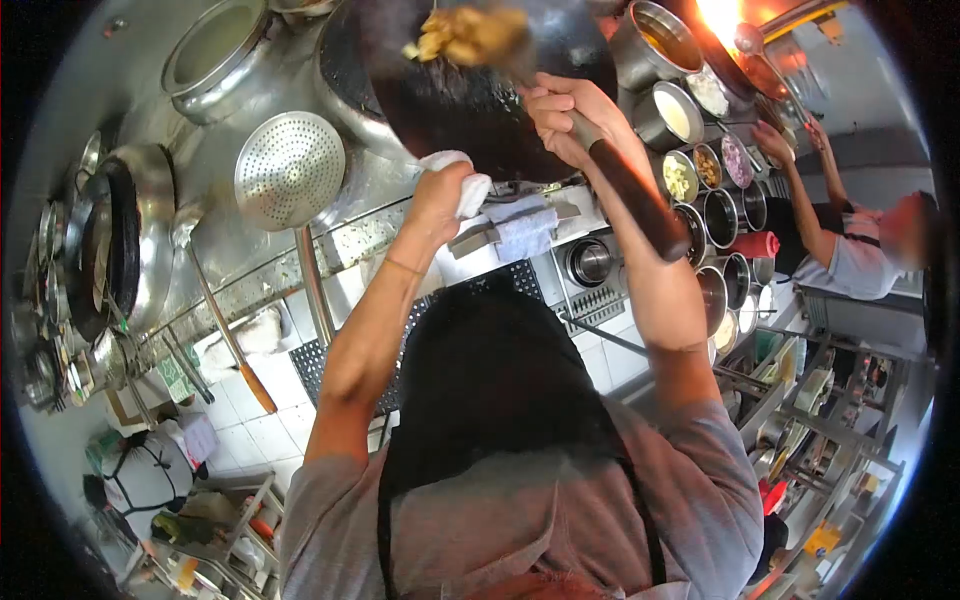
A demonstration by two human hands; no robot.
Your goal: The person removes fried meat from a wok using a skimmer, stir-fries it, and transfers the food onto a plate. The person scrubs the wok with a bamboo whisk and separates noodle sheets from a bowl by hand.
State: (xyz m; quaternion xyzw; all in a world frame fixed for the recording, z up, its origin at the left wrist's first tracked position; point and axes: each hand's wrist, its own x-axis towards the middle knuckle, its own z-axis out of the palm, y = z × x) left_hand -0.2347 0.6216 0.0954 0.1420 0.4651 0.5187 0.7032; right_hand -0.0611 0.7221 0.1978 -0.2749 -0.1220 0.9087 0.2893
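My left hand [440, 200] is closed around a folded white cloth [472, 194] at the near rim of a large black wok [440, 115]. My right hand [565, 118] grips a long-handled wok ladle [640, 200]; its dark wooden grip runs back along my forearm. The ladle's metal head is over the wok, blurred and partly hidden by food. Browned, chunky pieces of food [470, 38] are bunched at the top of the view, smeared by motion. I cannot make out what food it is.
A perforated skimmer [290, 170] lies left of the wok, near a steel pot [215, 55] and another ladle [225, 320]. To the right stand several ingredient containers [680, 178] and a pot of reddish liquid [662, 42]. A co-worker [850, 240] works beside a flaming burner.
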